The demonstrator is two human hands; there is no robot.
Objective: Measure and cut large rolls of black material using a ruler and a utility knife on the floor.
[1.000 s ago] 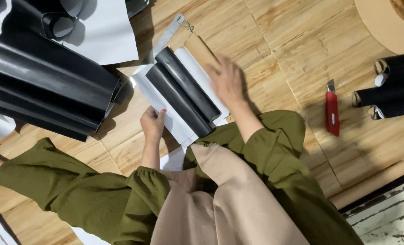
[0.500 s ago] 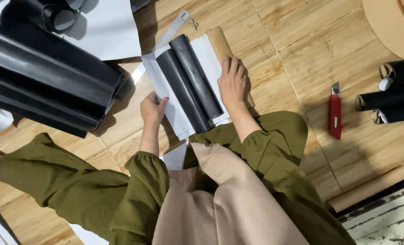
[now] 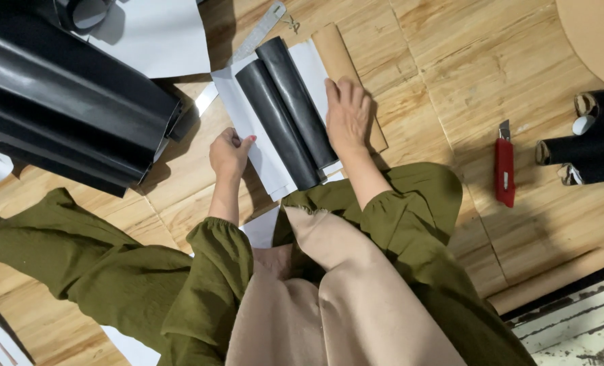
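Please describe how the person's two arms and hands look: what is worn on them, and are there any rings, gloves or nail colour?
Both arms wear loose olive-green sleeves of crinkled fabric, gathered at the cuff well above the wrist, so the forearms are bare. The left hand has no glove and shows red polish on one nail. The right hand is also bare; no ring or watch is visible on it.

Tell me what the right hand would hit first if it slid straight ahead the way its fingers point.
The right hand lies flat, fingers pointing up the frame. Straight ahead runs the tan paper roll, which the fingertips probably already touch; beyond it, only bare wooden floor.
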